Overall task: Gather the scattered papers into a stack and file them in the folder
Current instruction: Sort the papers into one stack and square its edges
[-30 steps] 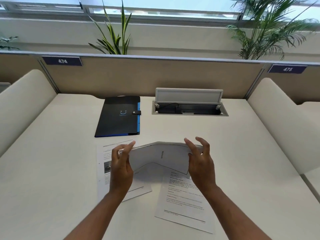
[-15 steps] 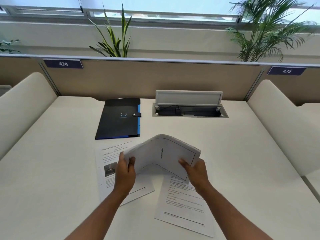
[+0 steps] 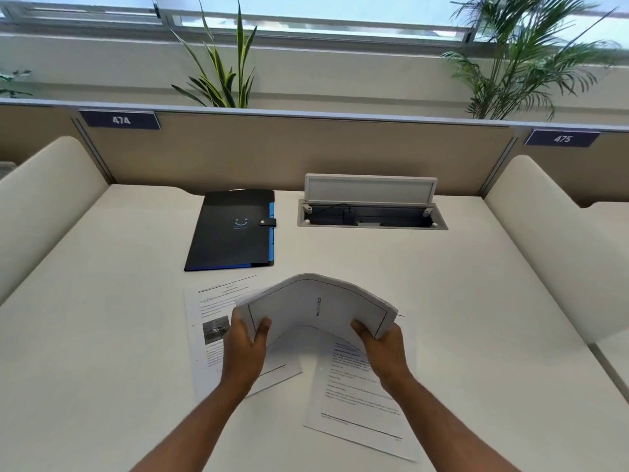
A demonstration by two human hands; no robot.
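Your left hand (image 3: 243, 338) and right hand (image 3: 383, 342) pinch the bowed paper stack (image 3: 318, 308) at its ends, long axis three-to-nine. Loose sheets (image 3: 357, 400) lie beneath; the closed folder (image 3: 233, 229) sits at eleven o'clock, nearer your left.

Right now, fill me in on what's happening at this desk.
A person is gathering papers. The left hand and right hand each grip an end of a bowed stack of papers above the white desk. Two printed sheets, one left and one right, lie loose beneath it. The black folder lies closed farther back.
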